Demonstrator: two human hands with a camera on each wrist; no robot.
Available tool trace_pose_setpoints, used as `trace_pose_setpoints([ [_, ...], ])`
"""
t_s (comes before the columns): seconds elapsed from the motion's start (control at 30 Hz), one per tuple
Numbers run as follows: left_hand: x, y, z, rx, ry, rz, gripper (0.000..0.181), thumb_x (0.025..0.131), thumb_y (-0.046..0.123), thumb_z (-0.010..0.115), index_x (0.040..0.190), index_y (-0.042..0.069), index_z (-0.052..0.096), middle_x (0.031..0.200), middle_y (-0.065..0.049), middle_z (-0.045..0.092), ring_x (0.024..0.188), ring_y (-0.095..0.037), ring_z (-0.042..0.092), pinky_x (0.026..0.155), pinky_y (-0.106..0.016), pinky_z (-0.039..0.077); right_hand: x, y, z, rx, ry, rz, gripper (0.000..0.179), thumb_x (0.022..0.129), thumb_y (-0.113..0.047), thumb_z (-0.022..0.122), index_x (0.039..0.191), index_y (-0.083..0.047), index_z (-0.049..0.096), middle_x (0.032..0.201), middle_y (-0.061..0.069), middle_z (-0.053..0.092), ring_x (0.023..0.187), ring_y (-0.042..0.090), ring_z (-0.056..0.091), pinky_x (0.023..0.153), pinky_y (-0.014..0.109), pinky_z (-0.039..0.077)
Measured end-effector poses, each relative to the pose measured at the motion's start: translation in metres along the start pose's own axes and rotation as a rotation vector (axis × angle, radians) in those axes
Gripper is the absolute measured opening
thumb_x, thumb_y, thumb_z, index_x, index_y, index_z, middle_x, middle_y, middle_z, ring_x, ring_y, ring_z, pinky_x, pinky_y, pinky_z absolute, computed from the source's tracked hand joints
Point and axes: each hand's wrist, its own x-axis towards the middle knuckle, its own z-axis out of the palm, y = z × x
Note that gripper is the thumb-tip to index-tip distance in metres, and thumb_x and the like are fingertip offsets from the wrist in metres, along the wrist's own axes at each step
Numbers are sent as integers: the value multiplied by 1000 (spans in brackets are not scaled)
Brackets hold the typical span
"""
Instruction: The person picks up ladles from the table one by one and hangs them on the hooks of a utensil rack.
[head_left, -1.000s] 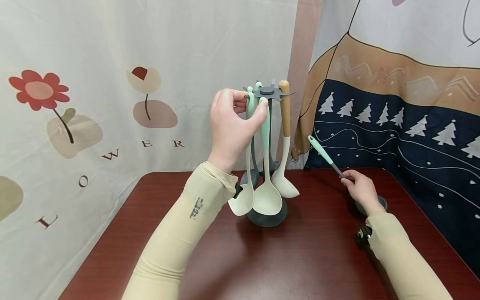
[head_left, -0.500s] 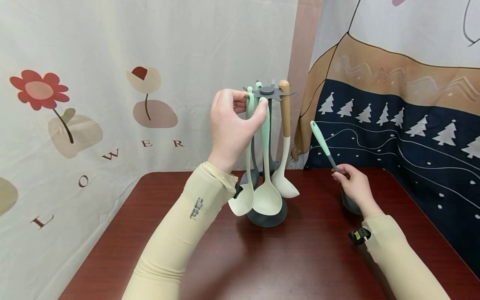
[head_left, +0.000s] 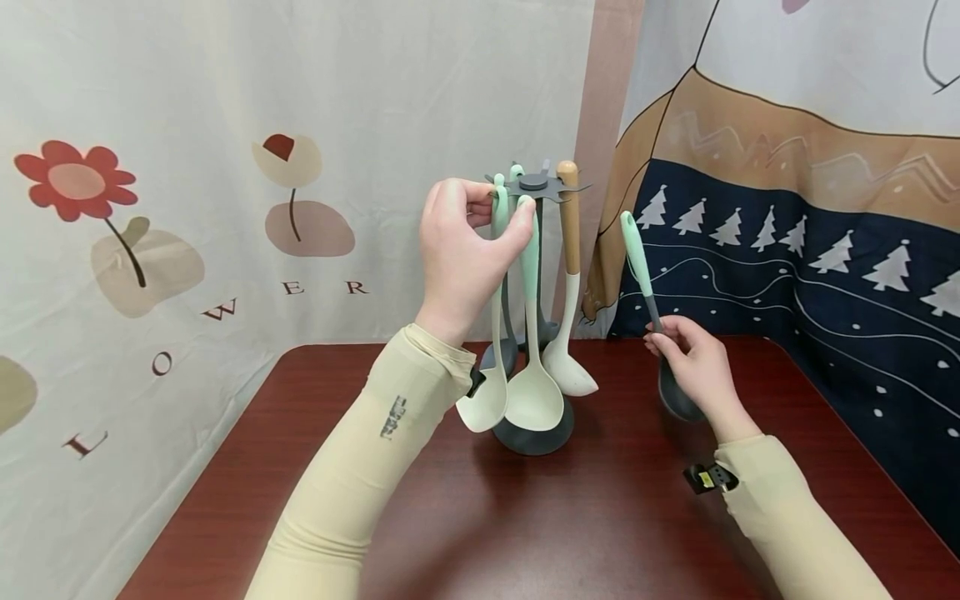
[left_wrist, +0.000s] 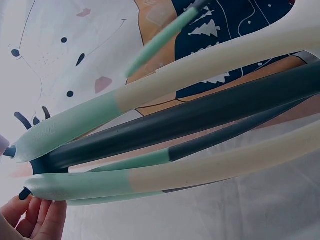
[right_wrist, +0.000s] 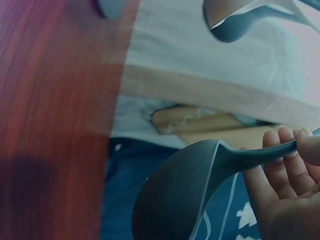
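Note:
A dark grey ladle (head_left: pixel 678 400) with a mint handle is in my right hand (head_left: pixel 701 367), which pinches its shaft. It hangs upright over the right of the table, its deep bowl (right_wrist: pixel 175 190) large in the right wrist view. My left hand (head_left: pixel 467 242) grips the top of the dark utensil rack (head_left: pixel 533 181). Its curled fingers (left_wrist: pixel 50 220) touch a hook beside one hung mint handle (left_wrist: pixel 80 186), and its thumb is by the front handle. Two cream-headed utensils hang there, one a front ladle (head_left: pixel 534 408), beside a wooden-handled white ladle (head_left: pixel 572 371).
The rack's round base (head_left: pixel 534 440) stands on a dark red wooden table (head_left: pixel 600 517). Dark grey utensils hang at the rack's back. A pale printed curtain (head_left: pixel 405 100) and a navy tree-patterned cloth (head_left: pixel 825 308) stand close behind the table.
My right hand has moved left, bringing the grey ladle toward the rack, and the ladle has turned from slanted to nearly upright. My left hand and the rack stay put.

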Motion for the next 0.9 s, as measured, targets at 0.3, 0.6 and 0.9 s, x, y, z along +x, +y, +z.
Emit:
trace_pose_setpoints([
  [0.3, 0, -1, -1, 4, 3, 2, 27, 84, 23, 73, 93, 2, 61, 93, -7, 55, 88, -17, 58, 80, -22, 51, 0, -30, 4, 120, 46, -67, 20, 96, 0, 62, 115, 5, 64, 100, 20, 71, 82, -4, 66, 80, 12, 49],
  [0.6, 0, -1, -1, 19, -2, -2, 27, 84, 25, 74, 94, 3, 61, 93, -6, 56, 88, -17, 57, 79, -23, 50, -4, -55, 7, 208, 65, -105, 19, 97, 1, 60, 115, 6, 64, 99, 21, 69, 83, 0, 68, 81, 16, 51],
  [0.9, 0, 0, 0, 14, -3, -4, 28, 84, 25, 73, 94, 2, 61, 94, -7, 56, 88, -17, 58, 79, -22, 50, -6, -71, 13, 231, 64, -155, 16, 96, 2, 61, 111, 5, 65, 94, 18, 69, 81, 4, 68, 80, 17, 53],
])
